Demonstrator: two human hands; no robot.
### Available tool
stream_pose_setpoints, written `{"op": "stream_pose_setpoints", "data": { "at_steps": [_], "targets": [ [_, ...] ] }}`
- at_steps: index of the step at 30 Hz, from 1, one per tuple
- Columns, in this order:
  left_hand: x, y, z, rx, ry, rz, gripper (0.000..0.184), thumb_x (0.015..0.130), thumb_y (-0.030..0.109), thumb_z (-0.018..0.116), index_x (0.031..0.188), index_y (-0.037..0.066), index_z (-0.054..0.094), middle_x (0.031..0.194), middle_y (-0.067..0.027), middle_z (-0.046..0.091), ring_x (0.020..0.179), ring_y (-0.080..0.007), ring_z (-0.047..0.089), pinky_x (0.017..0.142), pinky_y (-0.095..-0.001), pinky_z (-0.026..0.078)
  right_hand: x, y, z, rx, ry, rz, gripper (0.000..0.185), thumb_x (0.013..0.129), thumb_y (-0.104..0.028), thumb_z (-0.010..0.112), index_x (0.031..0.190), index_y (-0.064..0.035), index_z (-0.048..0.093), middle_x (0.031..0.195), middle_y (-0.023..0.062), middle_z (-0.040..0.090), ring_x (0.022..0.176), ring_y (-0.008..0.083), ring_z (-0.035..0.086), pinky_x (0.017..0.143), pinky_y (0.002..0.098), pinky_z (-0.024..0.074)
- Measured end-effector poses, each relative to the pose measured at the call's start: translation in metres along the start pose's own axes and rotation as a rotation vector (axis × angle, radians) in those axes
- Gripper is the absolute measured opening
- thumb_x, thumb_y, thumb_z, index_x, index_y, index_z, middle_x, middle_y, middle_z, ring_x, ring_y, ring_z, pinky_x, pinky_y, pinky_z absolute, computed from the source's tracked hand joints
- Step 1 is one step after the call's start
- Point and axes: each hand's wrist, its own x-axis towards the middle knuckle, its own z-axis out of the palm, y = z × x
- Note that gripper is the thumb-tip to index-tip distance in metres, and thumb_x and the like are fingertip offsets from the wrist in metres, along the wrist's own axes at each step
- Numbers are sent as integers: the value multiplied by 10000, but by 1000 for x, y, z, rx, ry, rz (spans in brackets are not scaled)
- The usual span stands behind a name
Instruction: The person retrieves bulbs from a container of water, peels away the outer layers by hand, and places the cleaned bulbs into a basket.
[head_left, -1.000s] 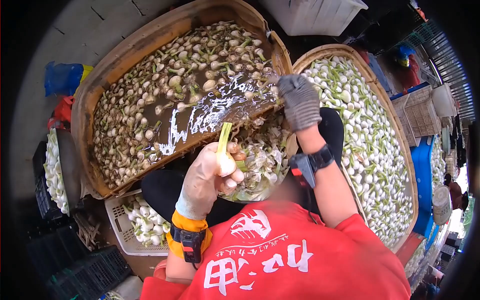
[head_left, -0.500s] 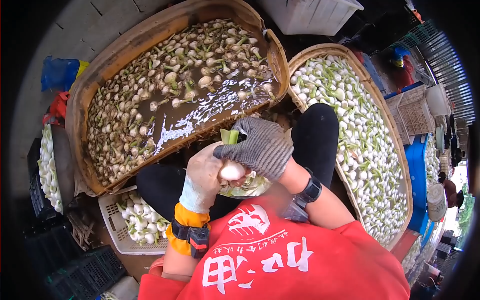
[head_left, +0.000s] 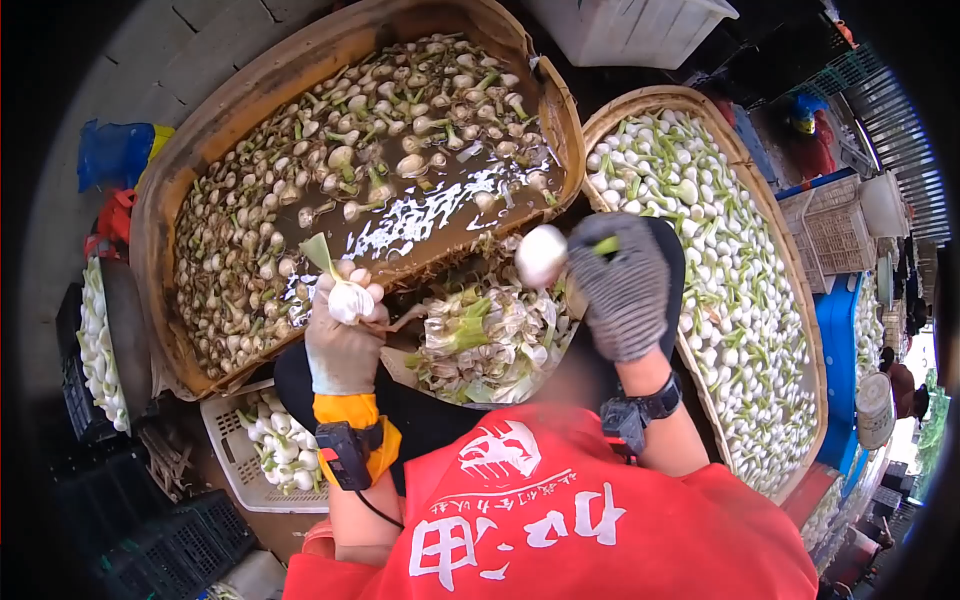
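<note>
Gripping a firm-looking bulb [head_left: 541, 257] by its green stem [head_left: 606, 245], my right hand [head_left: 622, 295] is closed; my left hand [head_left: 343, 345] pinches flimsy-looking skin [head_left: 350, 302].

Premises appear to be a produce workshop, rough in finish, not a home or an office. Evidence: a large tub [head_left: 150, 270] of murky water and unpeeled bulbs [head_left: 235, 270]; a second tub [head_left: 776, 215] packed with clean white ones; a heap of peelings [head_left: 490, 350] between them. Stock containers noted: a white basket [head_left: 232, 462], dark crates [head_left: 185, 545] and a blue tub [head_left: 842, 330]. Structure: grey blockwork [head_left: 140, 65] and corrugated sheeting [head_left: 895, 130]. Daylight enters at the far side.
</note>
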Motion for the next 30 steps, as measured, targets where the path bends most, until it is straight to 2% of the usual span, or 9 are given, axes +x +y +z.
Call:
{"op": "stream_pose_setpoints", "data": {
  "at_steps": [3, 7, 11, 12, 13, 19, 23, 25, 30],
  "targets": [
    [-4, 7, 8, 1023, -25, -119, 214, 996, 233, 531, 1083, 62, 627, 1004, -101, 665, 813, -153, 638, 663, -265, 523, 25, 26, -16, -226, 422, 74, 280, 754, -50, 785, 963, -21, 601, 893, 57, 622, 763, 155, 584, 739, 286, 492],
    [18, -19, 24, 1718, -410, -239, 322, 927, 293, 619, 1160, 75, 658, 1025, -119, 694, 918, -205, 661, 807, -310, 515, 32, 29, 2, 4, 84, 91, 291, 764, -97, 781, 1008, -27, 638, 932, 71, 609, 766, 166, 583, 728, 288, 501],
    [101, -41, 39, 1728, -345, 90, 287, 960, 281, 520, 1092, 78, 675, 980, -103, 696, 884, -278, 650, 819, -332, 515, -5, 91, 64, 474, -261, 253, 280, 836, -134, 731, 1077, -13, 653, 974, 109, 658, 886, 223, 653, 790, 316, 521],
    [134, -52, 8, 1986, -693, 672, 295, 950, 297, 509, 1066, 81, 672, 967, -105, 688, 901, -298, 638, 839, -354, 502, -13, 102, 73, 481, -260, 262, 280, 836, -134, 731, 1077, -13, 653, 974, 109, 658, 886, 223, 653, 790, 316, 521],
    [160, -59, 25, 1920, -449, 19, 310, 927, 316, 517, 1079, 87, 659, 998, -121, 678, 945, -324, 626, 870, -391, 491, -20, 111, 80, 449, -307, 245, 270, 852, -137, 716, 1086, -18, 657, 997, 117, 668, 900, 233, 659, 801, 326, 525],
    [272, -152, -4, 2181, -523, -440, 631, 806, 390, 686, 1350, 123, 509, 1122, -150, 665, 937, -284, 662, 855, -393, 510, -30, 118, 92, 361, -389, 297, 247, 880, -142, 682, 1114, -63, 668, 1017, 132, 675, 924, 288, 661, 819, 352, 530],
    [301, -190, -68, 2060, -687, -555, 620, 796, 333, 721, 1334, 98, 523, 1159, -121, 657, 962, -206, 649, 808, -329, 523, -17, 120, 86, 237, -360, 240, 229, 863, -129, 691, 1084, -73, 668, 971, 127, 652, 875, 313, 638, 780, 365, 520],
    [302, -177, -110, 624, -427, -1179, 181, 931, 235, 597, 1049, 102, 635, 999, -22, 628, 857, -171, 645, 705, -328, 574, -21, 131, 84, 180, -294, 258, 208, 851, -114, 691, 1055, -72, 673, 978, 123, 650, 868, 306, 641, 773, 365, 521],
    [178, -99, 8, 173, -195, -712, 643, 985, 560, 398, 1175, -36, 546, 1018, -135, 641, 817, -188, 645, 658, -242, 554, -9, 114, 85, 105, -227, 209, 138, 825, -125, 702, 954, -77, 708, 902, 104, 659, 838, 287, 625, 746, 375, 513]
  ]
}}
